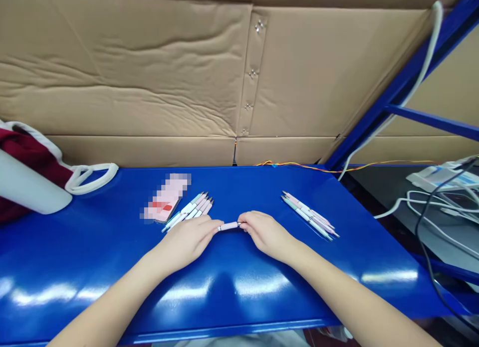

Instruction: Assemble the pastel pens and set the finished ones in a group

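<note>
A pale pink pen (229, 226) lies level between my two hands, above the blue tabletop. My left hand (189, 240) pinches its left end, with the fingertips closed around the barrel. At the other end, the closed fingers of my right hand (265, 232) grip the dark, metallic-looking tip. Just behind my left hand rests a bunch of several pens (192, 206) in white, pink and mint, partly hidden by that hand. Another group of several pens (309, 215) lies slanted to the right of my right hand, tips pointing away from me.
A pink packet (168, 197), partly blurred out, lies beside the left pens. At the far left are a white cylinder (30, 180) and dark red cloth (33, 152) with white trim. Cardboard (149, 78) backs the table; a blue frame post (374, 117) and cables stand right.
</note>
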`<act>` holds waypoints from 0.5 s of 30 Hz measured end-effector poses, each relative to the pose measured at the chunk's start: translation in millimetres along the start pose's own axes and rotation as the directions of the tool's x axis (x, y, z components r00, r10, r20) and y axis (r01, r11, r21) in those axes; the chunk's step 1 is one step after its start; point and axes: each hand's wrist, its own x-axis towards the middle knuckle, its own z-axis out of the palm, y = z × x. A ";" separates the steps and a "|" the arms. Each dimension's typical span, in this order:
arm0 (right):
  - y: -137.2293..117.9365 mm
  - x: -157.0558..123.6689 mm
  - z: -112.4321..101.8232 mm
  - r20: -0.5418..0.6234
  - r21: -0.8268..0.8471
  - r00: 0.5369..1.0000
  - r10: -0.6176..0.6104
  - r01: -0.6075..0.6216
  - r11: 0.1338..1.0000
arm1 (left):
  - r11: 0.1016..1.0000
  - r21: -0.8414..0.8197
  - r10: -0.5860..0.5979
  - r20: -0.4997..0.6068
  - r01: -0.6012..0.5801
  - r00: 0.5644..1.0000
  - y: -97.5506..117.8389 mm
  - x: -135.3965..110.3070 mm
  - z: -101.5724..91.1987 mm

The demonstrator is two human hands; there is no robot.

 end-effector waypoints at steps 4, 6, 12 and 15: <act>-1.2 -0.7 -0.1 -0.063 0.053 0.998 -0.018 0.021 0.998 | 0.999 0.034 0.016 -0.017 -0.015 1.000 -0.2 0.1 1.5; -0.9 -0.8 0.1 -0.103 0.114 0.995 -0.009 0.021 0.993 | 0.998 0.059 0.013 -0.022 -0.011 1.000 0.4 0.3 1.7; 0.7 0.0 -2.3 -0.110 0.202 0.994 -0.004 0.027 0.979 | 0.999 0.041 0.012 0.009 -0.013 1.000 1.4 0.5 0.5; -0.2 0.0 -4.0 -0.127 0.197 0.991 -0.036 0.061 0.978 | 1.000 0.000 0.003 0.023 -0.003 1.000 1.8 0.5 -1.7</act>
